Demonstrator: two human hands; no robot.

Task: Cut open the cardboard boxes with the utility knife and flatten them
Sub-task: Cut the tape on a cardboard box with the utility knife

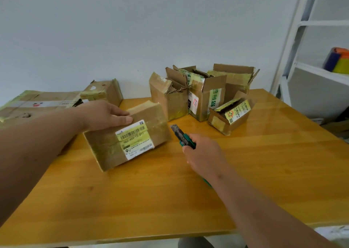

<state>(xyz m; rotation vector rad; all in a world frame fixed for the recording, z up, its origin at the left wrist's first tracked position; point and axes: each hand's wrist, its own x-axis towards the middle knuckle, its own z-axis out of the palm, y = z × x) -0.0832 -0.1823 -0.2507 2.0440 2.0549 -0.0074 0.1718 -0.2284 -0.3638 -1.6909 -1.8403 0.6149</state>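
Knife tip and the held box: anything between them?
Nothing. Head view shows only bare table between the knife and the box.

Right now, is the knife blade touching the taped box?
No, the utility knife in the right hand sits apart from the box.

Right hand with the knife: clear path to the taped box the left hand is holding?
Probably yes: right hand points the utility knife at the box; only bare table between.

Left hand reaches forward, fingers straight and flat; right hand, just beside it, is curled tight.
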